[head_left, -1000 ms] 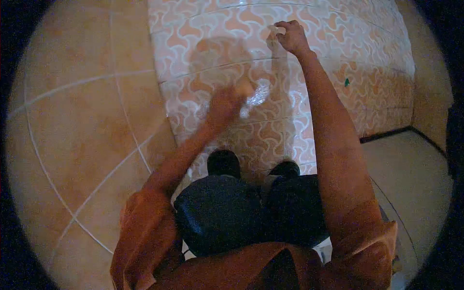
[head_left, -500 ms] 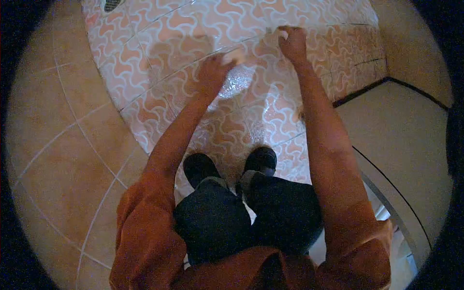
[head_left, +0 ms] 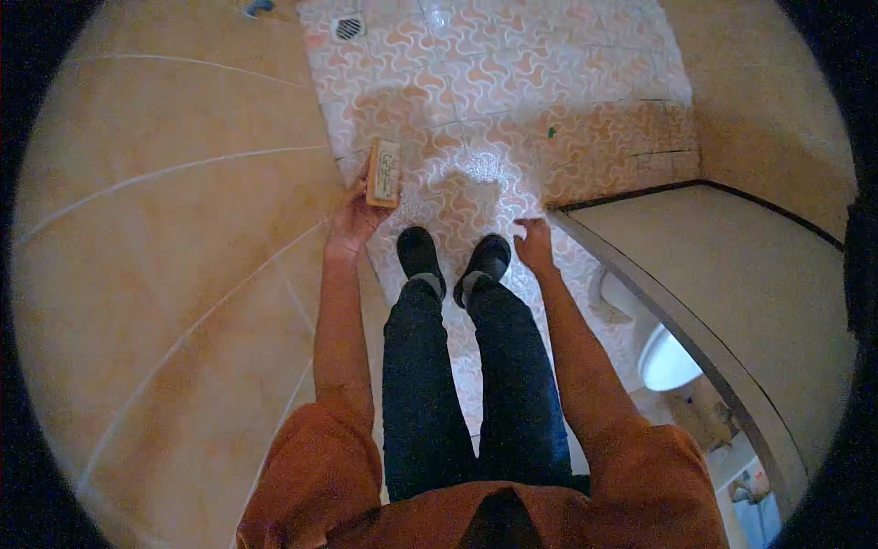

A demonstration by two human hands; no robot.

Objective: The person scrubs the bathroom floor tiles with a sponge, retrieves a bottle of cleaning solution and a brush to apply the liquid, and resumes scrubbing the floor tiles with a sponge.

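Note:
My left hand (head_left: 355, 220) is closed around a rectangular block (head_left: 384, 174) with an orange-brown body and a pale printed face turned up. It looks like a scrubbing brush, though its underside is hidden. The block is held above the left edge of the patterned tile floor (head_left: 494, 55). My right hand (head_left: 535, 245) hangs beside my right shoe, its thumb and fingers apart with nothing visible in them. Wet shine shows on the tiles in front of my shoes (head_left: 419, 249).
A tan tiled wall (head_left: 183, 201) rises on the left. On the right, a partition (head_left: 732, 238) stands close to my right arm, with a white toilet (head_left: 668, 361) behind it. A floor drain (head_left: 348, 29) lies far ahead; a small green bit (head_left: 551, 133) is on the tiles.
Both hands have drawn back toward my body from farther out over the floor. My left hand has moved left, its block now showing clearly. The view has risen and shows more floor.

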